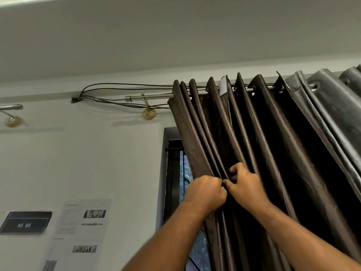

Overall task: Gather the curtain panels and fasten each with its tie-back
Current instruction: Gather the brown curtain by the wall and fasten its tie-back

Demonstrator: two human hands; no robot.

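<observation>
Left hand (pixel 205 192) and right hand (pixel 246 185) both pinch folds of the brown curtain panel (pixel 197 130); a loosened pinch could let the gathered pleats spring apart

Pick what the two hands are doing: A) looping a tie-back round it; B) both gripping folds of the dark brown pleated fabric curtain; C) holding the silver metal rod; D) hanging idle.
B: the left hand and right hand both pinch pleats of the dark brown pleated fabric curtain, side by side, well below the silver metal rod.
</observation>
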